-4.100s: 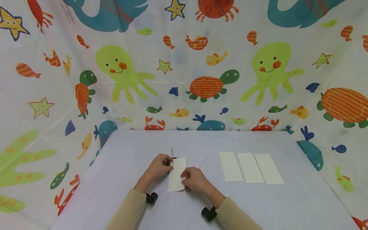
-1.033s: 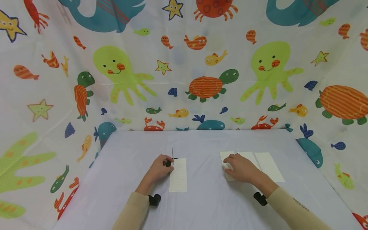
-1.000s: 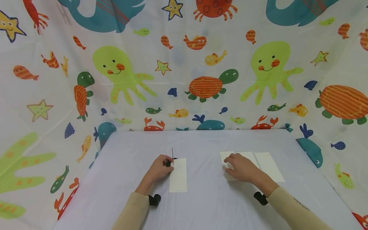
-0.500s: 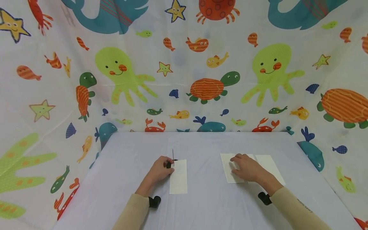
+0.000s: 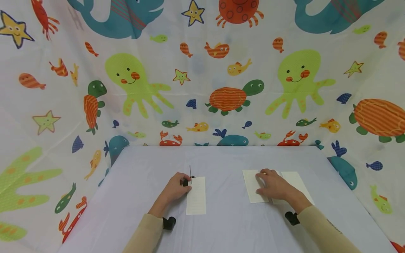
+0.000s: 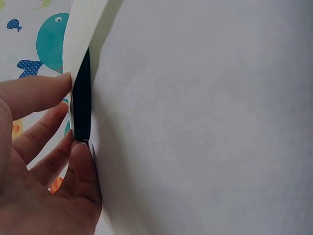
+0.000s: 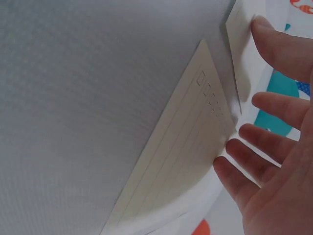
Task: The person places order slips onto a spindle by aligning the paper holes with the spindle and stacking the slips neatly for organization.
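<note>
My left hand pinches the left edge of a cream lined paper card together with a slim dark bar, whose kind I cannot tell. In the head view a thin dark strip rises above those fingertips. My right hand hovers over several similar cards at right, fingers spread and loosely bent. Below it, the right wrist view has one card with ruled lines and a row of small boxes. The thumb is close to another card; whether any fingertip touches paper is unclear.
A white cloth covers the table. The left card of the row and the right one lie flat; the middle one is mostly hidden under my right hand. A sea-animal curtain hangs behind and at both sides.
Since about four seconds ago my right hand has left the card at my left hand and gone over the row at right. Lately it has shifted slightly rightward. My left hand has stayed in place.
</note>
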`<act>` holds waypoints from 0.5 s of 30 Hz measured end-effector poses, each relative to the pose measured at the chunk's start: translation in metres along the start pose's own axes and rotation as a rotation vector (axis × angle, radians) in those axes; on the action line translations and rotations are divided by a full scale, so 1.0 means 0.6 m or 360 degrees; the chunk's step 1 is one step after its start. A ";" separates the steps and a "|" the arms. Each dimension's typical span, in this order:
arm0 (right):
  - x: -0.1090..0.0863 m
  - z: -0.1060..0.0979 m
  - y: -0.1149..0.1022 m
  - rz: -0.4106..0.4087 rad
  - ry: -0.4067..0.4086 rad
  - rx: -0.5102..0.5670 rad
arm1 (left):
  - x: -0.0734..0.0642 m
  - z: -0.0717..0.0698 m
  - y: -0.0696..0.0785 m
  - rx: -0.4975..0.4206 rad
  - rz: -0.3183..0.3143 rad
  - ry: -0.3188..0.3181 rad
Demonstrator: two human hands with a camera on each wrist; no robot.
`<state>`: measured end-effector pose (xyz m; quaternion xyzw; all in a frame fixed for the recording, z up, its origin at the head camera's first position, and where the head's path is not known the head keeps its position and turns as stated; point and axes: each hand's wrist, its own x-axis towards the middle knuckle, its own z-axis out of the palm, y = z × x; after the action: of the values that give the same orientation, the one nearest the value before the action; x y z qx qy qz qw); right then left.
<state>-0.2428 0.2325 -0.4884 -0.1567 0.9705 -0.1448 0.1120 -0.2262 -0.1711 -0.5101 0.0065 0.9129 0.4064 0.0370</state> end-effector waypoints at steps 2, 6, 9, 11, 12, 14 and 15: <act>0.001 0.002 0.002 -0.0001 -0.0002 -0.0011 | 0.000 0.001 -0.001 0.0002 0.0003 0.0000; 0.001 0.005 0.003 -0.0018 0.0010 -0.0037 | 0.000 0.001 -0.002 0.0014 0.0012 0.0003; 0.001 0.007 0.000 -0.0021 0.0023 -0.0064 | 0.000 0.001 -0.002 0.0020 0.0014 0.0006; 0.001 0.008 -0.001 -0.0010 0.0027 -0.0086 | -0.001 0.001 -0.001 0.0020 0.0014 0.0007; 0.001 0.010 -0.002 0.0001 0.0029 -0.0093 | -0.001 0.001 -0.001 0.0019 0.0013 0.0006; 0.001 0.012 -0.004 0.0008 0.0032 -0.0113 | -0.001 0.001 -0.001 0.0016 0.0015 0.0005; 0.002 0.013 -0.004 0.0013 0.0036 -0.0119 | -0.001 0.001 -0.001 0.0016 0.0015 0.0006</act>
<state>-0.2412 0.2281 -0.4953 -0.1552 0.9771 -0.1096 0.0957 -0.2257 -0.1710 -0.5111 0.0103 0.9149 0.4021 0.0335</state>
